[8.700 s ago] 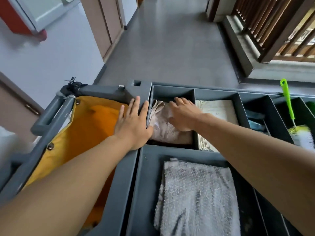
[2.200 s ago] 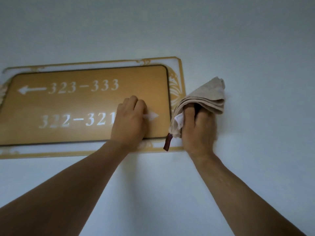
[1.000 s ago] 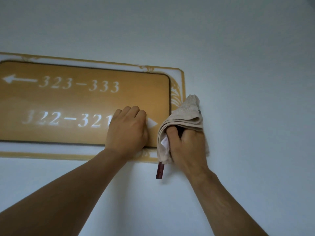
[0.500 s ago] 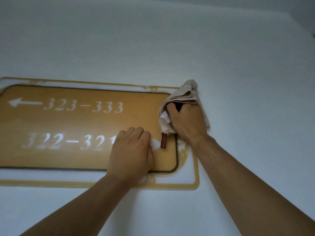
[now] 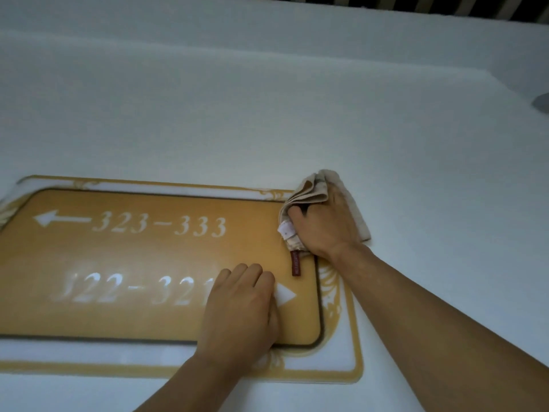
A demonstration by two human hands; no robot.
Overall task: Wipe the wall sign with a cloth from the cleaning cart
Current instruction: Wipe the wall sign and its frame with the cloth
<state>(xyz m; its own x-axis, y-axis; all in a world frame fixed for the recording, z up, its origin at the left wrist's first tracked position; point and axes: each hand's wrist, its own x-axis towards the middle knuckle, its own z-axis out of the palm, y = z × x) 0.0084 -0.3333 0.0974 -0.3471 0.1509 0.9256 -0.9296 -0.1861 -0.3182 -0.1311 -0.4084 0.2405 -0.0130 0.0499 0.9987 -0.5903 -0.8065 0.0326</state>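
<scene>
A gold wall sign (image 5: 142, 263) with white room numbers and arrows hangs on a white wall, set in a clear backplate with a gold border. My right hand (image 5: 323, 227) grips a bunched beige cloth (image 5: 312, 188) and presses it against the sign's upper right corner. A dark red tag (image 5: 295, 263) dangles from the cloth over the sign face. Resting with fingers curled on the sign's lower right part is my left hand (image 5: 240, 310), just left of the white right-pointing arrow; it holds nothing. The cleaning cart is out of view.
Plain white wall (image 5: 267, 99) surrounds the sign on all sides. A dark slatted strip (image 5: 416, 4) runs along the top edge of the view. A small grey shape (image 5: 542, 102) shows at the far right edge.
My right hand has carried the cloth up from the sign's lower right corner to its upper right corner. My left hand has stayed on the sign. The view has tilted upward.
</scene>
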